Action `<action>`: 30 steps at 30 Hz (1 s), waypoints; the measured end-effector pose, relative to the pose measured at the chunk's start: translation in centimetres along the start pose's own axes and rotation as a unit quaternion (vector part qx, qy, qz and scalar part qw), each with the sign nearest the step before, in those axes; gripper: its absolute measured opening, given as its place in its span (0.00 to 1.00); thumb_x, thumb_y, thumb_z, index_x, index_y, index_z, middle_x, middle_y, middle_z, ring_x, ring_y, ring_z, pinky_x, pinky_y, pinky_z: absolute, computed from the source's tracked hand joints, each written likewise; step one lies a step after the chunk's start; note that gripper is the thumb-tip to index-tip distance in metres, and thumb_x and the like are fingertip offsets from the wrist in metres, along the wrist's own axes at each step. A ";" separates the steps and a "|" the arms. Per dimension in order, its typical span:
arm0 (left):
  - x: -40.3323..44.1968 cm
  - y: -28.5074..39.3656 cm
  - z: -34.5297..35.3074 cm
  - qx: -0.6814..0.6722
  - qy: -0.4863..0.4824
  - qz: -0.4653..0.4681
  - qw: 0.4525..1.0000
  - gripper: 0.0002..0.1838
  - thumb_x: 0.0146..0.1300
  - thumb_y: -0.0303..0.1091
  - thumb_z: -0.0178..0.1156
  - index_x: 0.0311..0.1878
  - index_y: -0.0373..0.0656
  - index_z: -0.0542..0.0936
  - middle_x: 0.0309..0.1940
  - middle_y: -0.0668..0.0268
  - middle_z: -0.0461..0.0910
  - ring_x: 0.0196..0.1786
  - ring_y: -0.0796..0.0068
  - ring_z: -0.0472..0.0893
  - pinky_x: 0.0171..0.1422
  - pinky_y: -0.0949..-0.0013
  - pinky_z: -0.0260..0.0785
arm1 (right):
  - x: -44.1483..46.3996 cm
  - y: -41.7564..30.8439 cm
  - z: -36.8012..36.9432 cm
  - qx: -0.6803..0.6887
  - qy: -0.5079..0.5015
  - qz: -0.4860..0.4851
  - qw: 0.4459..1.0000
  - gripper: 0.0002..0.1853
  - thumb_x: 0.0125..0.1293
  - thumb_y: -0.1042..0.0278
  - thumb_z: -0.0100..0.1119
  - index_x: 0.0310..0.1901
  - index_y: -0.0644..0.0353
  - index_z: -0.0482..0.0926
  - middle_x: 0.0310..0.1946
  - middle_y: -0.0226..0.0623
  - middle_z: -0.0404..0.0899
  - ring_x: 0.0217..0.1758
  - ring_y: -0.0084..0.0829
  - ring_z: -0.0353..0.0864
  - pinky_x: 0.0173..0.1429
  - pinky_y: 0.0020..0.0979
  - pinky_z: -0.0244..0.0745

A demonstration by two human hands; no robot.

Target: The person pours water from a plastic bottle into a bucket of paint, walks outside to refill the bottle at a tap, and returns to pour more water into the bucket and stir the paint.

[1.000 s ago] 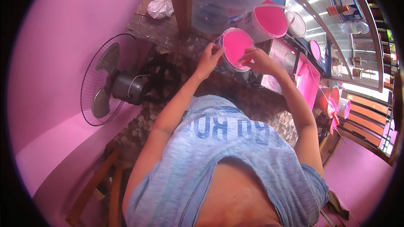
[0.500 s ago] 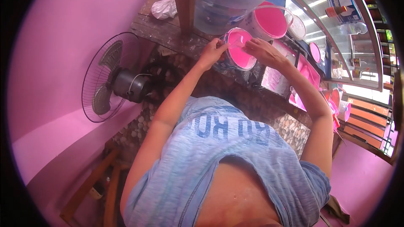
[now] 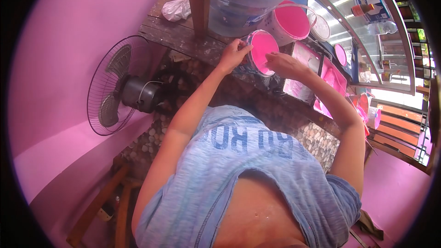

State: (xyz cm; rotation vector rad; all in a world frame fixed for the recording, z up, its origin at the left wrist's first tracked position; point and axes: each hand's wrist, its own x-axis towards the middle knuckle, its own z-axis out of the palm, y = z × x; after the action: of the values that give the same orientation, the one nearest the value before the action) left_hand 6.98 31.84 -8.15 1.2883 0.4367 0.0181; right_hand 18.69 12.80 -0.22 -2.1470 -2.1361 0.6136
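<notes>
A small paint bucket (image 3: 247,67) with pink paint (image 3: 263,46) inside stands tilted towards me at the edge of a wooden bench. My left hand (image 3: 234,56) grips its left rim, thumb on the inner side and fingers behind the wall. Over the right side of the opening is my right hand (image 3: 287,66), its fingers drawn together near the lower right rim. Whatever sits between those fingertips is hidden or too small to name. Dark plastic (image 3: 274,84) lies just below the bucket.
Behind stand a large clear water jug (image 3: 245,4) and a bigger pink-lined bucket (image 3: 272,22) with a handle. Pink-stained paint trays (image 3: 299,88) lie to the right. A fan (image 3: 138,93) is at left, beside a wooden post (image 3: 198,7) and plastic bag (image 3: 177,9).
My right hand has moved down from the bucket's middle to its lower right rim. The pale streak between the hands no longer shows. My left hand stays on the rim.
</notes>
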 end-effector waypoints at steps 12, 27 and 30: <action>-0.4 0.0 -0.3 -0.009 -0.049 -0.007 0.999 0.14 0.65 0.41 0.64 0.42 0.43 0.72 0.32 0.71 0.73 0.30 0.83 0.77 0.34 0.74 0.76 | 1.3 0.9 -1.9 -0.089 0.120 -0.056 0.987 0.16 0.51 0.77 0.59 0.44 0.63 0.78 0.39 0.39 0.73 0.49 0.39 0.74 0.54 0.37 0.71; -3.9 -0.9 -1.5 0.045 -0.053 0.026 0.997 0.19 0.65 0.39 0.63 0.52 0.38 0.72 0.46 0.64 0.74 0.46 0.75 0.76 0.41 0.71 0.75 | -0.1 -1.2 0.9 0.260 0.166 0.218 0.926 0.10 0.58 0.70 0.63 0.40 0.64 0.84 0.32 0.44 0.83 0.33 0.38 0.84 0.40 0.34 0.76; -4.8 -1.3 -2.5 0.023 -0.055 0.020 0.998 0.19 0.66 0.39 0.62 0.53 0.39 0.71 0.48 0.63 0.72 0.49 0.75 0.75 0.44 0.70 0.75 | -0.4 -2.2 0.2 0.253 0.232 0.230 0.911 0.11 0.60 0.68 0.63 0.43 0.63 0.84 0.32 0.43 0.84 0.32 0.31 0.83 0.39 0.31 0.75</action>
State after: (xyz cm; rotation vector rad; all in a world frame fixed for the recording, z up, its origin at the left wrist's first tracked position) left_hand 1.43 32.56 -8.42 1.3365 0.3180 -0.0303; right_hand 16.52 12.50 0.39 -2.1915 -1.0892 0.5274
